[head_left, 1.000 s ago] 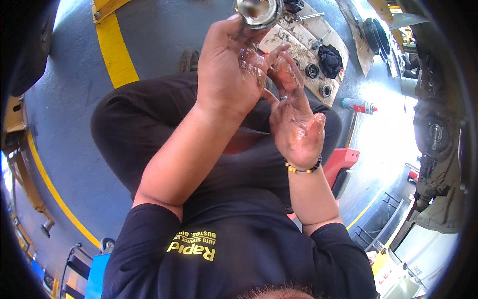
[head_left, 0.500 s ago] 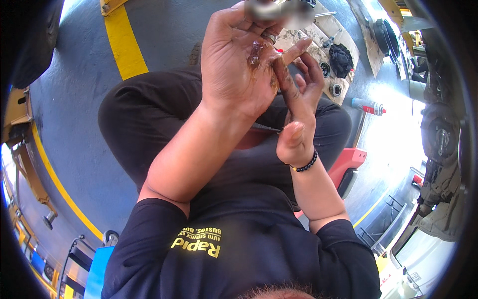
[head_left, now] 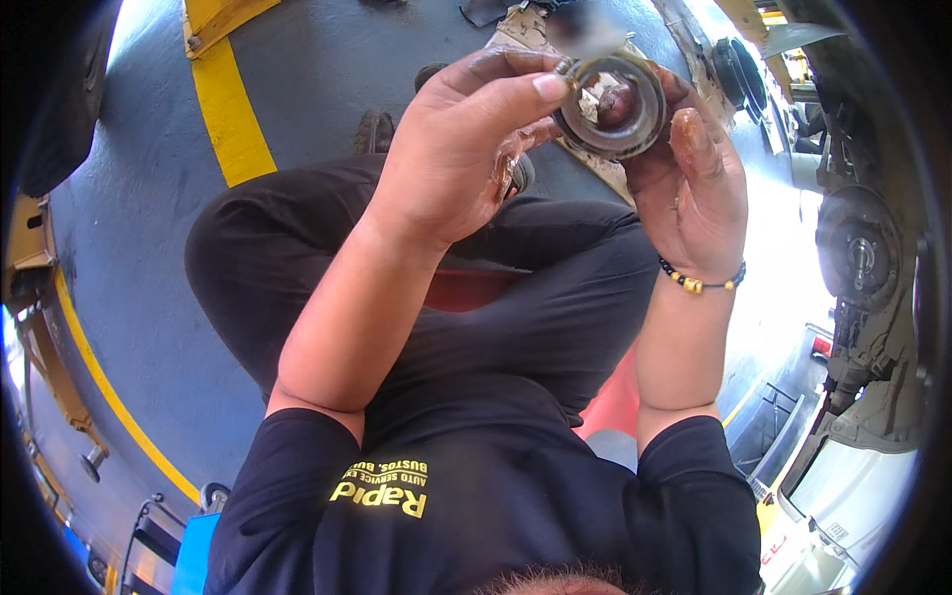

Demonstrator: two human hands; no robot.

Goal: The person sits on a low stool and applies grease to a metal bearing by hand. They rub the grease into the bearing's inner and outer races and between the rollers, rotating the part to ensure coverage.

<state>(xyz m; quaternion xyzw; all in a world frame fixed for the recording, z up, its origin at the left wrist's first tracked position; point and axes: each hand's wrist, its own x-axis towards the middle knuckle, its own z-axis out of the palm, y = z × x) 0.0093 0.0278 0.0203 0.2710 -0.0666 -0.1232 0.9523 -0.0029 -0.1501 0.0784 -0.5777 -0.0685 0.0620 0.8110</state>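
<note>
A round, dark metal bearing (head_left: 617, 142) is held up in front of me between both hands, its open centre facing me. My left hand (head_left: 446, 149) pinches its left rim, thumb on the near side and fingers behind. Brown grease (head_left: 504, 169) smears the left palm's edge. My right hand (head_left: 702, 193) cups the bearing's right side; its thumb is raised near the rim and its other fingers are mostly hidden behind it. Dark grime marks the fingers of both hands. Through the ring's hole show a pale patch and a brownish, finger-like shape.
Behind the hands, a stained cardboard sheet (head_left: 526, 30) lies on the blue floor, partly hidden. A yellow stripe (head_left: 233, 114) crosses the floor at left. Vehicle parts with a wheel hub (head_left: 861, 253) stand at right. Under me is a red seat (head_left: 610, 397).
My right fingers have left the greasy left palm. The right hand has moved up and right onto the bearing. My left hand has turned, and the bearing now faces me between both hands.
</note>
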